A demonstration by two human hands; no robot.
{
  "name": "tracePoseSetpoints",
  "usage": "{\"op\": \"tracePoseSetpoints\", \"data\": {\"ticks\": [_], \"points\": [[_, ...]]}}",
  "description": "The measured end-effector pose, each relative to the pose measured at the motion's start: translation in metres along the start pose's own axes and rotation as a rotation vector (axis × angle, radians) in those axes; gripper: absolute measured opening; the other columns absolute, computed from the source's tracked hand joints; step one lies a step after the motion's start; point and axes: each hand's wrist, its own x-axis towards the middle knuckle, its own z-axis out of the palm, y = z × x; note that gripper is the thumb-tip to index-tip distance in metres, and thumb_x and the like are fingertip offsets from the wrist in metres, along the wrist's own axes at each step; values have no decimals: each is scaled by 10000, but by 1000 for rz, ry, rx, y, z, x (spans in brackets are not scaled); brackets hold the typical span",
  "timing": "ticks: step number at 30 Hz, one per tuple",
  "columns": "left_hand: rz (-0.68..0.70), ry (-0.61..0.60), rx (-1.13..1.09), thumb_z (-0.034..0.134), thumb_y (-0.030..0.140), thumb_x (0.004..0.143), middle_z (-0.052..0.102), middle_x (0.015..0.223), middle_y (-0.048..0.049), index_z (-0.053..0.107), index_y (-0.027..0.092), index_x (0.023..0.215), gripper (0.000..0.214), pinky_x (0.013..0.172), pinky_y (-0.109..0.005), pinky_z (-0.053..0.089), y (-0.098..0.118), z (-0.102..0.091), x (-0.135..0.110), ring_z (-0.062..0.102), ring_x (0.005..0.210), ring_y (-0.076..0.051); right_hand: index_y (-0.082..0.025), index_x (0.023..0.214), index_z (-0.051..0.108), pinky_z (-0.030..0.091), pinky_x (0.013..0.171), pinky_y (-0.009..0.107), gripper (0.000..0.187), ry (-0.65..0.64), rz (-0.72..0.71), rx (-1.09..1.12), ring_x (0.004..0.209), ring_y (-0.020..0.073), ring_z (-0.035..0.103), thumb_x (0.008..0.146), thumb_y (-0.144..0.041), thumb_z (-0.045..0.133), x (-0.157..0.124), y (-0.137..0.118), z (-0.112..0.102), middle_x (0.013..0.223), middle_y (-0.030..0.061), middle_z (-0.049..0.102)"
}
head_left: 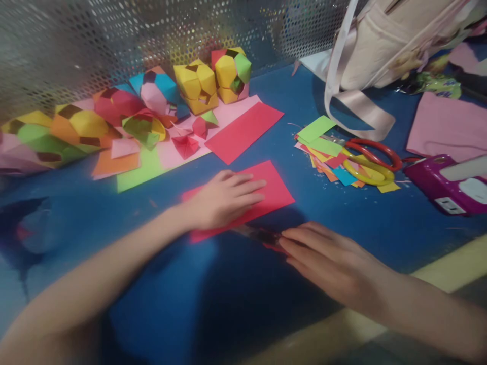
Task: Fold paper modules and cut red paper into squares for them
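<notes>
A red sheet of paper (276,185) lies on the blue tabletop, tilted a little. My left hand (224,197) rests flat across its left and middle part, fingers stretched out and slightly apart. Close to the sheet's near edge, my right hand (323,251) is closed around a knife (264,236) with a dark and red handle. Its thin blade points left and reaches the paper's near edge; motion blurs it, so I cannot tell its exact kind. My right fingers cover most of the handle.
Folded paper shapes (196,83) line the back by a perforated metal panel. Another red strip (245,132) lies beyond my left hand. To the right are scissors (375,154) on small paper scraps (319,129), a purple device (445,185), pink paper (449,124) and a pale bag (380,45).
</notes>
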Motion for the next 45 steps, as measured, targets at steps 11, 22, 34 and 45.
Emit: {"op": "tracePoseSetpoints", "data": {"ticks": [11,22,34,45], "points": [[-3,-3,7,426,237,953,515,1412,-83,585,187,1208,305,941,-425,334,1,1,0,472,1281,-291,-77,999,654,566,669,339,190,-25,-2,37,843,213,615,915,-82,484,5,-3,3,922,126,672],[-13,-6,15,384,247,966,521,1404,-93,588,200,1203,316,937,-435,345,1,2,1,477,1276,-278,-84,948,665,557,664,341,191,-38,-36,43,830,219,618,912,-72,478,12,-5,4,900,131,673],[-28,2,6,374,266,981,501,1424,-87,592,214,1209,320,944,-432,349,3,4,1,488,1269,-274,-90,930,665,558,630,344,219,-31,-92,13,809,219,618,922,-77,446,17,-10,10,876,131,675],[-42,-4,-33,364,277,987,491,1433,-86,590,226,1221,329,963,-435,336,4,6,1,465,1288,-268,-72,877,690,576,633,359,247,-41,-204,-50,781,226,631,909,-46,446,29,-14,13,838,130,689]]}}
